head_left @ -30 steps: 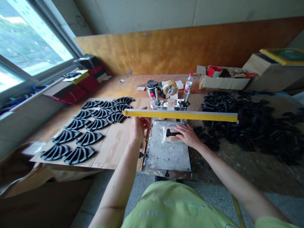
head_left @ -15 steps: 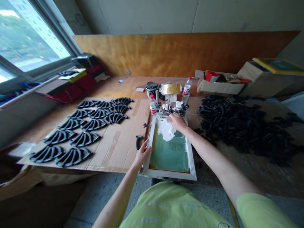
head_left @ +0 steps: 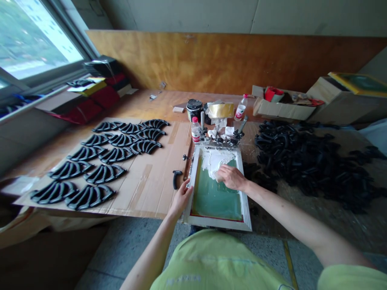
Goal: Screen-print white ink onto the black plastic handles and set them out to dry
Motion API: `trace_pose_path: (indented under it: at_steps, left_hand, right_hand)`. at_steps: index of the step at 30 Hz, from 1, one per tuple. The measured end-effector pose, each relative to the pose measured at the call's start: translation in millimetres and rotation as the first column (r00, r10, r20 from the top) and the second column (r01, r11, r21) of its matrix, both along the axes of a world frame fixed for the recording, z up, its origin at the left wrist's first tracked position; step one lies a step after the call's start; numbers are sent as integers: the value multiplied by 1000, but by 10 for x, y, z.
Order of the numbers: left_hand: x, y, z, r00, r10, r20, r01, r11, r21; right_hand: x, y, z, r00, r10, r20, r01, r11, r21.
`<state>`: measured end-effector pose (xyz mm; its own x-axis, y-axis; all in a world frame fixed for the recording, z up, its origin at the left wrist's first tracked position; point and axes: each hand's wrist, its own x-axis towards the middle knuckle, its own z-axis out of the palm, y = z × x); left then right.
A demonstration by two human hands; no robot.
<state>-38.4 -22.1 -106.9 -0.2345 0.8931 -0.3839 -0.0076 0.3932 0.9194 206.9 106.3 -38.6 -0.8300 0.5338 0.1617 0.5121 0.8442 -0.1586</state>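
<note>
A framed green mesh screen (head_left: 216, 199) lies in front of me, with white paste (head_left: 215, 161) spread over its upper part. My right hand (head_left: 232, 177) is over the middle of the screen at the paste's lower edge, fingers closed on something I cannot make out. My left hand (head_left: 182, 193) rests against the left side of the frame, fingers apart and holding nothing. A single black curved part (head_left: 176, 179) lies on the cardboard just left of the frame. Metal clamps (head_left: 222, 141) stand at the frame's far end.
Rows of black curved parts (head_left: 90, 196) lie on the cardboard (head_left: 157, 173) at left. A black heap (head_left: 308, 161) is at right. Behind the clamps are two bottles (head_left: 241, 108), a black tub (head_left: 194, 109) and yellow tape (head_left: 221, 112). An open carton (head_left: 279, 109) stands at back right.
My right hand has moved from the screen's far end toward me, to the middle. The white paste reaches slightly lower. My left hand stays at the frame, and the view has shifted slightly.
</note>
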Motion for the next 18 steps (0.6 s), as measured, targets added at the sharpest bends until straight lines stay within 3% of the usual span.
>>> trace_pose_path:
  at_steps: [2,4,7,11,13,15,18]
  left_hand:
    - [2,-5,28,1000,4,0,-4,1000,3]
    - [0,-11,56,1000,3,-2,-3,1000,7]
    - [-7,-13,74,1000,-10,-6,10,1000,13]
    - [-4,-4,65,1000,-15,13,15,1000,18]
    - [-3,-1,105,998,-25,49,25,1000,12]
    - [-15,0,220,995,-52,83,51,999,11]
    - [-63,20,541,991,-78,107,75,997,29]
  right_hand:
    - [51,26,69,998,61,-5,-62,996,-64]
    - [46,89,92,999,0,-36,-4,996,-92]
    - [8,86,1,987,-121,-108,117,992,-45]
    - [58,-66,-148,984,-27,-175,18,998,-56]
    - [50,-19,-117,970,-67,-234,44,994,-103]
    - [-29,167,-3,943,-179,-280,145,980,-139]
    - [-141,596,247,893,-360,-270,335,932,-138]
